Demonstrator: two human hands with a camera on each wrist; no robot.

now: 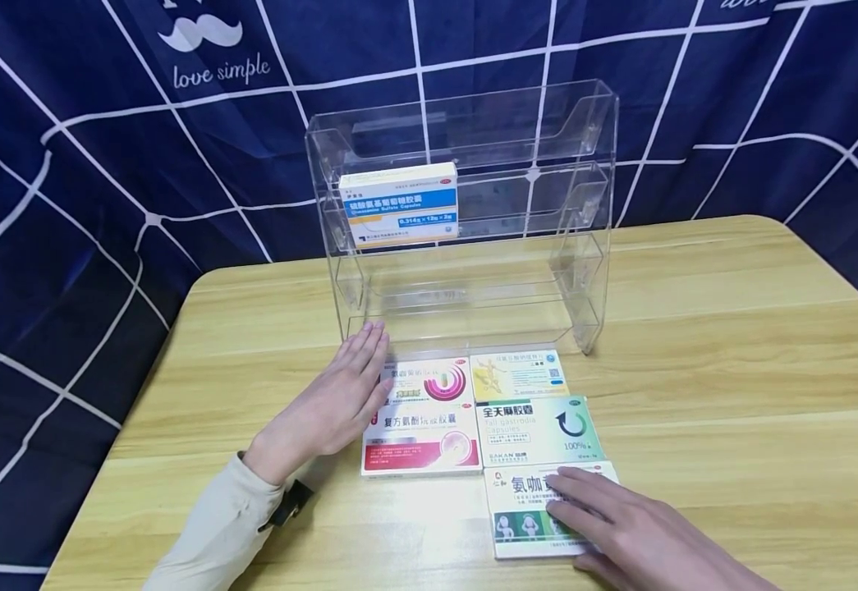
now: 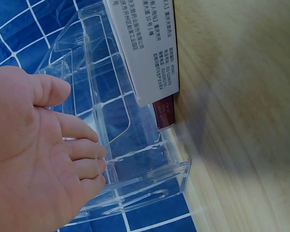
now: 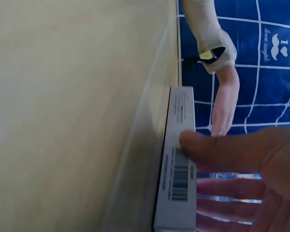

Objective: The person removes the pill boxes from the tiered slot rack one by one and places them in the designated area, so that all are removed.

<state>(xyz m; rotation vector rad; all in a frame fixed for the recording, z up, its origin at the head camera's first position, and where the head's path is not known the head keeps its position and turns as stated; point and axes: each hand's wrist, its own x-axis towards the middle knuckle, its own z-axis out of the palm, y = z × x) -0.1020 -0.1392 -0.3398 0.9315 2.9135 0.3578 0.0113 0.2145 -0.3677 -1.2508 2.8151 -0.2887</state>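
Note:
In the head view my left hand (image 1: 336,394) is stretched out beside a white medicine box with pink rings (image 1: 429,382) and a white-and-red medicine box (image 1: 421,443). Its fingers reach towards the clear rack's lower front, and its palm holds nothing in the left wrist view. My right hand (image 1: 628,525) rests its extended fingers on a white-and-green medicine box (image 1: 532,538) lying flat. Seen from the right wrist, the thumb touches the edge of that box's barcoded side (image 3: 180,179). Beyond it lie a green-and-white capsule box (image 1: 539,431) and a yellow-and-white box (image 1: 517,373).
A clear tiered plastic rack (image 1: 465,320) stands behind the boxes. One blue-and-white medicine box (image 1: 399,205) sits upright in its left side, on a middle tier. Beneath everything is a wooden table (image 1: 731,369), with a dark blue checked cloth (image 1: 510,49) behind it.

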